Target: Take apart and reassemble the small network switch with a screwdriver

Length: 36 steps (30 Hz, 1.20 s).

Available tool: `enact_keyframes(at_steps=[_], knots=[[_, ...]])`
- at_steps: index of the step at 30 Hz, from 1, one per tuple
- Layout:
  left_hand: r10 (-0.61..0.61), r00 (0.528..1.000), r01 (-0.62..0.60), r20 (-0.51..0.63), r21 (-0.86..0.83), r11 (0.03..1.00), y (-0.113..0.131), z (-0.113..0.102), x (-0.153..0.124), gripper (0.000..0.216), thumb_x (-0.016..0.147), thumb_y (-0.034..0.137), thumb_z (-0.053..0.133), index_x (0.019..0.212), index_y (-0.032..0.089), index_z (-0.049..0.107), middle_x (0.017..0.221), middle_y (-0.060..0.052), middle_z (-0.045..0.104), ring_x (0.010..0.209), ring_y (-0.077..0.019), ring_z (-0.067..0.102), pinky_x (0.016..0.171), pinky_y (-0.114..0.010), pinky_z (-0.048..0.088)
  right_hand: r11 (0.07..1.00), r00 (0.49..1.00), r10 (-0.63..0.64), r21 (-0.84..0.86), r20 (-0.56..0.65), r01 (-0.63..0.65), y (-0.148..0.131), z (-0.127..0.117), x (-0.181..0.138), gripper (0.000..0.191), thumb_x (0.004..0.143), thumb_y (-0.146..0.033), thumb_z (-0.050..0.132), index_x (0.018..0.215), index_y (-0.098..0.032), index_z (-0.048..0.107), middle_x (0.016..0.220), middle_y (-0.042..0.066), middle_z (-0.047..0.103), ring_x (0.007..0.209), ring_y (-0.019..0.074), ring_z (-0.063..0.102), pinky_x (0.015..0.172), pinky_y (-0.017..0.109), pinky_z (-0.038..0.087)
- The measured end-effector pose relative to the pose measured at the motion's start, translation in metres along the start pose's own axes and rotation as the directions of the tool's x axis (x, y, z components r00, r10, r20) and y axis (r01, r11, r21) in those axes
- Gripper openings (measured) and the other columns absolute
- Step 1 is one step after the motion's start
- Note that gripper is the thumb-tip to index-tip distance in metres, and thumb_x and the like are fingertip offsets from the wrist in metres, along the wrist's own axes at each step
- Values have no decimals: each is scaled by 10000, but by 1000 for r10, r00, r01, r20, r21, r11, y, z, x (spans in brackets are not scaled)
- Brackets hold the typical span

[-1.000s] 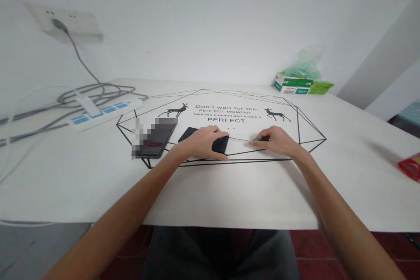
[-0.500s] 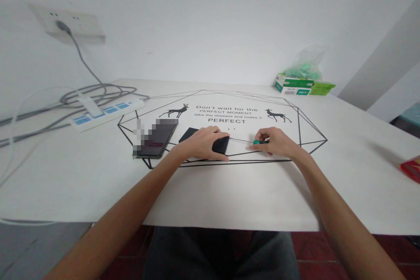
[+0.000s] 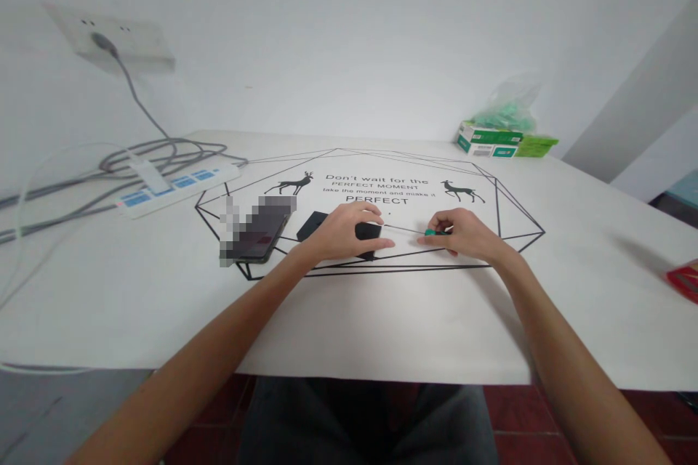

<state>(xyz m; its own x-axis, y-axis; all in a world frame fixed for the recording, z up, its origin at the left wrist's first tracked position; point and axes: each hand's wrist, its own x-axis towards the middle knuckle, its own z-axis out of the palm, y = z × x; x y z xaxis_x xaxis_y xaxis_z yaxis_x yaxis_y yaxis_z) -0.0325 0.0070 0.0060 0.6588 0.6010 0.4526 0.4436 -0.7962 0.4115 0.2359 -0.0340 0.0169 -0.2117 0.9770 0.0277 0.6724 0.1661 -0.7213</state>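
Observation:
A black rectangular box-like object [image 3: 368, 232] lies on the table under my left hand [image 3: 345, 231], partly hidden by it. The thumb and forefinger of that hand are apart and reach past the object's right end. In my right hand [image 3: 461, 234] is a screwdriver [image 3: 430, 232] with a green and black handle, pinched between thumb and fingers. Its thin shaft points left, the tip close to my left fingertips. A tiny dark speck [image 3: 389, 213], perhaps a screw, lies just beyond the tip.
A phone [image 3: 262, 232], partly pixelated, lies left of the black object. Farther left are a power strip [image 3: 179, 187] and coiled grey cables [image 3: 163, 152]. Green-and-white boxes [image 3: 491, 138] with a plastic bag [image 3: 507, 112] stand at the back right. A red object [image 3: 684, 280] sits at the right edge.
My left thumb and forefinger have shifted right and slightly up, off the black object's edges. The screwdriver has moved slightly right and up. Only one of two small specks still shows.

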Motion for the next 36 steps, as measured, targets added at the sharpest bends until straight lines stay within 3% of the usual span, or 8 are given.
enact_keyframes(at_steps=[4, 11, 18, 23, 28, 32, 36], knots=[[27, 998, -28, 48, 31, 999, -1, 6, 0, 417, 809, 572, 686, 941, 181, 744, 1175, -105, 695, 1119, -250, 631, 999, -384, 465, 1000, 1000, -7, 8, -9, 7, -1, 0, 0, 428, 642, -563, 790, 672, -182, 597, 621, -21, 579, 400, 83, 468, 458, 266, 375], [4, 988, -14, 157, 64, 998, 4, 10, -1, 553, 821, 637, 634, 1094, 164, 724, 1239, -130, 671, 1152, -283, 613, 1026, -427, 442, 999, 1000, -19, 31, -3, 19, -2, 2, -1, 422, 657, -561, 780, 652, -190, 579, 603, -28, 556, 404, 78, 444, 444, 261, 388], [-19, 986, -1, 165, 118, 993, 6, 8, -1, 558, 834, 618, 632, 1178, 182, 687, 1253, -129, 648, 1159, -288, 590, 1017, -438, 429, 998, 1000, -17, 52, -17, 18, -5, 2, -2, 421, 651, -561, 781, 667, -193, 578, 619, -25, 554, 435, 85, 449, 435, 260, 382], [-44, 994, 24, 102, 195, 981, 5, 8, -1, 508, 872, 561, 616, 1169, 153, 670, 1284, -134, 621, 1179, -286, 578, 1040, -436, 416, 997, 999, -15, 69, -51, 19, -4, 1, -2, 406, 662, -539, 782, 675, -191, 573, 640, -22, 545, 458, 88, 454, 423, 251, 377], [-129, 990, 107, 56, 295, 950, -3, 8, -2, 535, 935, 520, 530, 1311, 141, 565, 1423, -166, 530, 1324, -302, 481, 1103, -453, 363, 996, 999, -20, 89, -38, 24, 2, 0, -1, 404, 678, -542, 767, 689, -190, 570, 660, -17, 548, 445, 82, 455, 407, 244, 369], [-190, 972, 136, 141, 324, 936, -8, 8, -2, 625, 961, 546, 443, 1424, 126, 436, 1539, -194, 394, 1432, -299, 361, 1142, -448, 310, 996, 999, -28, 88, -27, 31, 2, 0, -1, 407, 689, -546, 758, 689, -190, 562, 658, -21, 545, 434, 77, 451, 408, 244, 365], [-220, 950, 139, 221, 329, 934, -7, 8, -2, 637, 974, 587, 363, 1414, 133, 436, 1583, -198, 309, 1462, -312, 309, 1139, -449, 305, 997, 999, -15, 75, -29, 17, -1, 0, -2, 392, 685, -529, 766, 682, -190, 569, 652, -21, 543, 439, 79, 451, 412, 246, 360]])
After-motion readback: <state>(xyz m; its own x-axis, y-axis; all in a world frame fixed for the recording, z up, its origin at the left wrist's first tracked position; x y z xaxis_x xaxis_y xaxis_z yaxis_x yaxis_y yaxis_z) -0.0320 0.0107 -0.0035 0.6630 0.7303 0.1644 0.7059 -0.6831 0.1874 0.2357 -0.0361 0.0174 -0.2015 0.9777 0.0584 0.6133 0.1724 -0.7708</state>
